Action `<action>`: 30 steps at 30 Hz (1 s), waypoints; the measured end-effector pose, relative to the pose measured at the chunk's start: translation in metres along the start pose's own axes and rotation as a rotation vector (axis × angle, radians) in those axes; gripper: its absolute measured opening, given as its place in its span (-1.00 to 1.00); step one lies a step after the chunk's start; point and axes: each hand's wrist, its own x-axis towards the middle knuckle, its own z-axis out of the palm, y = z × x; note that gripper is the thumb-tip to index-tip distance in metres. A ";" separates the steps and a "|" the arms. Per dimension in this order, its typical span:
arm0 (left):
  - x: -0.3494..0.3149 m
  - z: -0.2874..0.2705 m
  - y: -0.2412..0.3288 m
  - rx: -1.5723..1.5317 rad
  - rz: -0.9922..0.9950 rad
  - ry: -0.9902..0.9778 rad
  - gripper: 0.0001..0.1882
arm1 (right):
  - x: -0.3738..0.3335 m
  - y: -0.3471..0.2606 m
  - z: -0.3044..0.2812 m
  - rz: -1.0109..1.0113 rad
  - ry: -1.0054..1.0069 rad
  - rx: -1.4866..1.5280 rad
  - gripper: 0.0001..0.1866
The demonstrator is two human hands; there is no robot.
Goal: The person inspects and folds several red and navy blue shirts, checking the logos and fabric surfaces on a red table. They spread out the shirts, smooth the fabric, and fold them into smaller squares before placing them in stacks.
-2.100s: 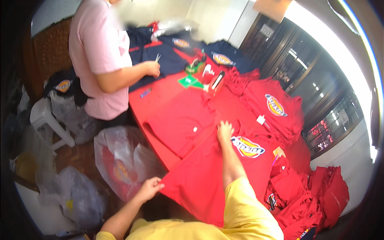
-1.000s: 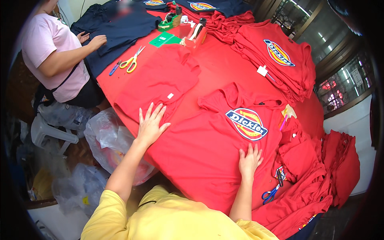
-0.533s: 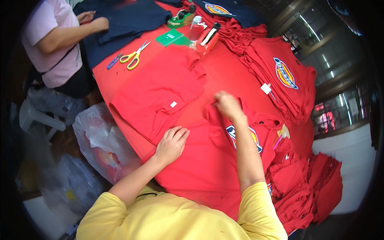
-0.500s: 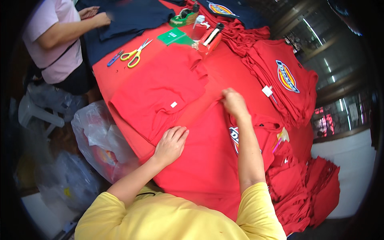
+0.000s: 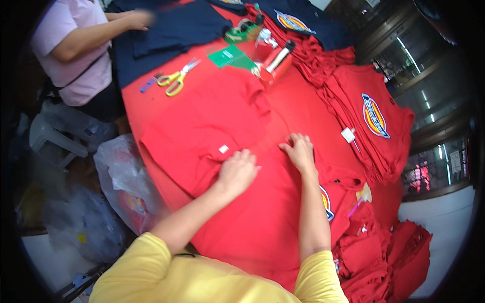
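Observation:
A red T-shirt lies spread face down or plain side up on the table in front of me. My left hand rests on its upper left part, fingers stretched out and holding nothing. At the shirt's far right edge, my right hand touches the cloth with its thumb apart from the fingers. Beyond my left hand lies another red garment, folded, with a small white label on it.
Yellow-handled scissors, a blue snipper, a green notebook and tape dispensers lie farther off. Stacked red shirts line the right. A co-worker stands far left by dark blue garments. Plastic bags sit left.
My right hand has come down nearer me and its pinch on the cloth has loosened. My left hand has slid to the right and away from me. The view has shifted slightly.

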 end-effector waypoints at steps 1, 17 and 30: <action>0.012 0.002 0.005 -0.036 -0.036 -0.028 -0.67 | 0.001 -0.005 -0.004 -0.029 0.016 -0.026 -0.67; 0.072 0.044 -0.003 -1.002 -0.106 -0.064 -0.85 | -0.012 0.056 -0.064 0.088 -0.185 -0.898 -0.78; 0.096 0.027 -0.001 -0.691 0.048 -0.260 -0.71 | -0.009 0.153 -0.079 0.408 -0.178 -0.252 -0.75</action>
